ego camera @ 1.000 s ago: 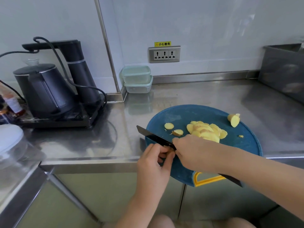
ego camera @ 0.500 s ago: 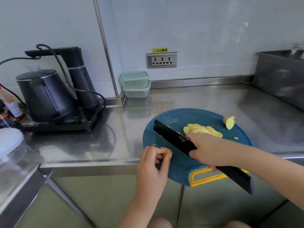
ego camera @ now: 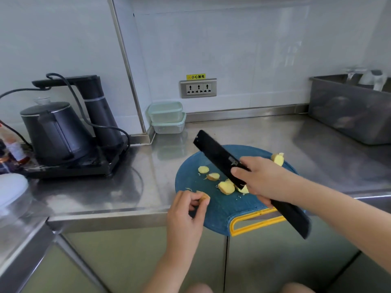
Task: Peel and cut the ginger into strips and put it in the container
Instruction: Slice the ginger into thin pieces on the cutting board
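A round blue cutting board (ego camera: 213,212) with a yellow handle lies at the counter's front edge. Yellow ginger slices (ego camera: 226,187) lie on it, two more (ego camera: 203,169) to their left, and an uncut ginger chunk (ego camera: 277,159) at the board's far right. My right hand (ego camera: 261,180) grips a black knife (ego camera: 220,156), raised above the board, blade pointing up and to the left, hiding part of the slices. My left hand (ego camera: 186,212) pinches a small ginger piece (ego camera: 204,197) over the board's near left edge. Two stacked clear containers (ego camera: 167,117) with pale green lids stand against the back wall.
A black kettle (ego camera: 53,132) on a black base with a water dispenser stands at the left, its cord looping over the counter. A steel bin (ego camera: 351,111) sits at the far right. A wall socket (ego camera: 198,88) is above the containers. A white lid (ego camera: 10,189) is at the far left.
My right hand lifted the knife off the board and swung its blade upward to the left. My left hand drew a small ginger piece away from the blade. The camera tilted up.
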